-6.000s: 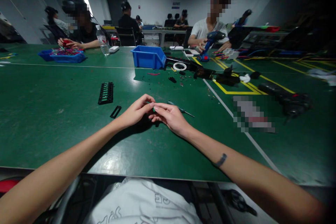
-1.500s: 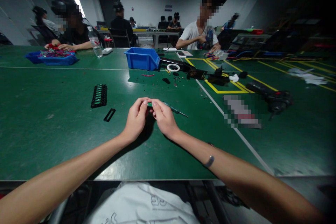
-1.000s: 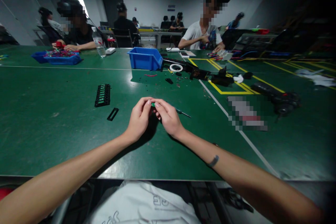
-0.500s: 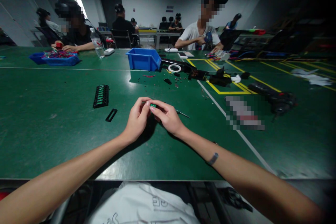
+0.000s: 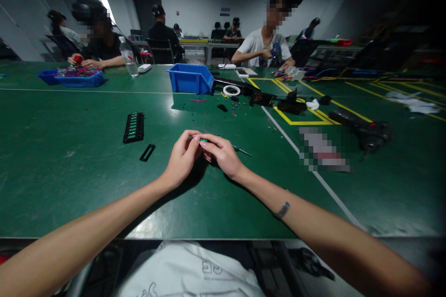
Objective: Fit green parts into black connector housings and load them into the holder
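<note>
A small green piece, perhaps a circuit board [image 5: 203,140], shows between the fingertips of both hands; most of it is hidden. My left hand [image 5: 183,154] is closed, its thumb and fingers pinching the piece from the left. From the right, my right hand [image 5: 223,154] pinches the same piece with its thumb on the near side. Behind the right hand a thin screwdriver-like tool [image 5: 243,151] lies on the green table [image 5: 87,185]. A black rectangular frame [image 5: 147,152] lies left of my hands, and beyond it a row of black frames with green inserts [image 5: 134,127].
A blue bin [image 5: 191,79] stands ahead, beside a white ring [image 5: 232,90], scattered small parts and black tool parts [image 5: 263,97]. A dark power tool [image 5: 365,130] lies at right. Co-workers sit across the table, near a water bottle [image 5: 128,58] and a blue tray of wires [image 5: 80,79].
Both hands stay together in nearly the same spot, with only a slight shift of the fingers around the green piece. Nothing else on the table has visibly moved.
</note>
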### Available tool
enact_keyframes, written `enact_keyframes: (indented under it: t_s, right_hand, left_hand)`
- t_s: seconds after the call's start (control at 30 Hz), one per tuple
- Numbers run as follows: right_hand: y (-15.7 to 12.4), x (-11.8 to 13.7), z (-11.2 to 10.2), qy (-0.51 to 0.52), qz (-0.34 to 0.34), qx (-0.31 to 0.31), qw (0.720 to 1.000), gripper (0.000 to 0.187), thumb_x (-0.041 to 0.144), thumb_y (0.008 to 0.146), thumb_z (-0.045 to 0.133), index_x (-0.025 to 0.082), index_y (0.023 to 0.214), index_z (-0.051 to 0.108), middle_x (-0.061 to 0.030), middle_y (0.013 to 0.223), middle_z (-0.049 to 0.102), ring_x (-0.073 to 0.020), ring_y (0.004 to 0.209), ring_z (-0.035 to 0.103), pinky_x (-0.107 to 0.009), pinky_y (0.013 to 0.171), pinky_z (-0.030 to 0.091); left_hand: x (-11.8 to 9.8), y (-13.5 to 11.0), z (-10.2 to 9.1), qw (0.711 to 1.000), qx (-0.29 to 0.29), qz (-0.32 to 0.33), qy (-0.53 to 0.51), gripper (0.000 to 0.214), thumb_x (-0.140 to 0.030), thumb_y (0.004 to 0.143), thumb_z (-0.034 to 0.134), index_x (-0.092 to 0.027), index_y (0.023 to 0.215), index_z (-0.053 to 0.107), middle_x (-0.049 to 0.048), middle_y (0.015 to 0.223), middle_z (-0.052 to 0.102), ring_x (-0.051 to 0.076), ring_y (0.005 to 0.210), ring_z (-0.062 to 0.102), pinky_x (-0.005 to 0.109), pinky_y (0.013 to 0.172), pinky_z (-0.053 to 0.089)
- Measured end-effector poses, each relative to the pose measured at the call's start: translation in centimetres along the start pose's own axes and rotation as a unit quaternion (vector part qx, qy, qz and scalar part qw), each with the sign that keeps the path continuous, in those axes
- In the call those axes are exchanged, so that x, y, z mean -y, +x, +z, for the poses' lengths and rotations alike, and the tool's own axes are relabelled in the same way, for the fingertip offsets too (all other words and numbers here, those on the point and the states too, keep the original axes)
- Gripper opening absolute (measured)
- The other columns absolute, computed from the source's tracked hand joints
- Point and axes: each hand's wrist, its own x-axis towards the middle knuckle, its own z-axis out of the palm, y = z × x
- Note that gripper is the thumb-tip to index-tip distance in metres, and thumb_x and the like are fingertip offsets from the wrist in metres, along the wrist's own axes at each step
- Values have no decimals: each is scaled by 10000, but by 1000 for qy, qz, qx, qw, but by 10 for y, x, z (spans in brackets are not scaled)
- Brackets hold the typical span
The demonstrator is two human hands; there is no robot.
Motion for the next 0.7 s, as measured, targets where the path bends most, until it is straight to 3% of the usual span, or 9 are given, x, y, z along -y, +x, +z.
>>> enact_keyframes:
  t_s: [0.7]
  right_hand:
    - [-1, -3, 1, -10, -8, -24, 1000, 299, 332, 900, 614, 166, 1108, 749, 23, 658, 541, -114, 576, 427, -257, 524, 321]
  left_hand:
    - [-1, 1, 1, 998, 35, -45, -8, 289, -434, 1027, 516, -155, 999, 586, -41, 653, 481, 91, 561, 433, 197, 502, 342]
